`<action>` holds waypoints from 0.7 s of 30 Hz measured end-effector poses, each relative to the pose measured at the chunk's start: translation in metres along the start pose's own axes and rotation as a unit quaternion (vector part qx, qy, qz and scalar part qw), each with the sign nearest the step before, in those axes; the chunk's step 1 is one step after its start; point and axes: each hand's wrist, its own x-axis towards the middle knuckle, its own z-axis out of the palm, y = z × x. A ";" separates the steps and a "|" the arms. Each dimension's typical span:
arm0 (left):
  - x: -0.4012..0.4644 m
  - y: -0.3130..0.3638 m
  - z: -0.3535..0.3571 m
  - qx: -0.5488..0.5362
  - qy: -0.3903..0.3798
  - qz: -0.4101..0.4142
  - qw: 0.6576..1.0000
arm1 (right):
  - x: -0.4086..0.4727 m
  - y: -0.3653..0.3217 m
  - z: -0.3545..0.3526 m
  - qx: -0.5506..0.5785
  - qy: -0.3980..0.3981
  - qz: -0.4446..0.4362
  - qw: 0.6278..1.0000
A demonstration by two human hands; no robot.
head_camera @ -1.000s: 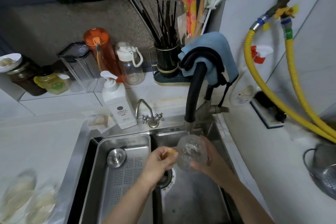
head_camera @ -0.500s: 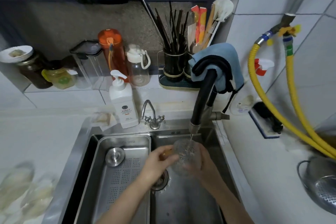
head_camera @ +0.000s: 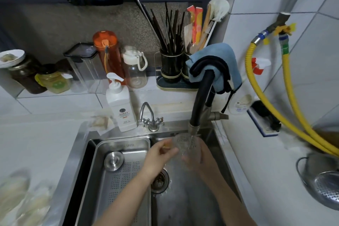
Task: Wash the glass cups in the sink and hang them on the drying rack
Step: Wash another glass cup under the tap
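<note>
A clear patterned glass cup (head_camera: 185, 144) is held over the steel sink (head_camera: 183, 198), right under the black faucet (head_camera: 200, 101). Water runs from the spout into the cup. My right hand (head_camera: 199, 154) grips the cup from the right and behind. My left hand (head_camera: 159, 154) is at the cup's left side with its fingers curled round a small yellowish thing, probably a sponge (head_camera: 167, 146). Several blurred glass cups (head_camera: 20, 198) stand on the counter at the lower left. No drying rack can be made out.
A perforated steel tray (head_camera: 119, 180) with a round lid fills the sink's left half. A soap dispenser (head_camera: 121, 104) and small tap (head_camera: 149, 115) stand behind it. Bottles, jars and a utensil holder line the ledge. Yellow hoses (head_camera: 275, 108) and a colander (head_camera: 322, 180) are at right.
The cup has turned more upright and risen closer to the spout. The whole view has shifted down a little as my head tilted up.
</note>
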 end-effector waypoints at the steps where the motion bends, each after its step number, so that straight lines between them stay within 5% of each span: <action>1: 0.003 0.005 0.006 -0.007 -0.008 0.005 1.000 | 0.002 -0.002 -0.006 0.001 0.009 -0.001 1.000; 21: -0.011 -0.022 0.003 -0.049 -0.001 -0.059 0.997 | -0.022 0.015 0.004 0.009 0.014 0.007 1.000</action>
